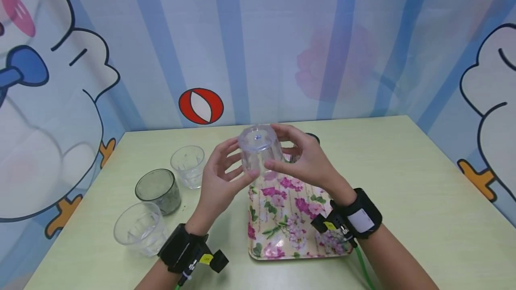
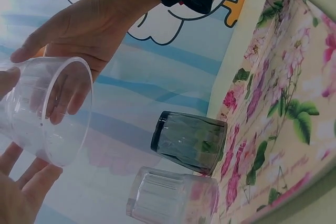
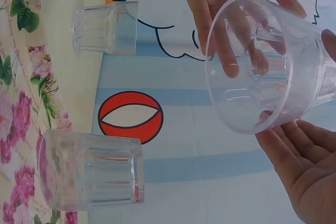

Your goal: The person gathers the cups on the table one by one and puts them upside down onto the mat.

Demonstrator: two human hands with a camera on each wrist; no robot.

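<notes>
Clear cup held mouth-down in both hands, above the floral tray

Landmark = floral tray. The held cup, clear plastic, is in the air above the tray; in the head view it sits over the tray's far-left corner. Base up, wide mouth facing down.

Left hand: gripping the cup from its left side, thumb toward the near side, fingers spread round the wall. Right hand: same grip from the opposite side, thumb low on the near wall, fingers up by the base. Hands apart from each other, cup between them.

On the tray, far end: a smoky gray cup and a second clear cup, both mouth-down, side by side. Head view mostly hides this pair behind the right hand and the held cup, so can't say for certain whether they touch.

Left of the tray, on the pale table: three cups standing mouth-up in a rough line. Far one is clear, middle one dark green-gray, nearest one clear.

Each wrist wears a black camera strap, left one out past the tray's left edge, right one by its right edge. Green cable runs off the right strap.

Beyond the tray: blue-striped cartoon backdrop with a red-and-white ball printed on it.
</notes>
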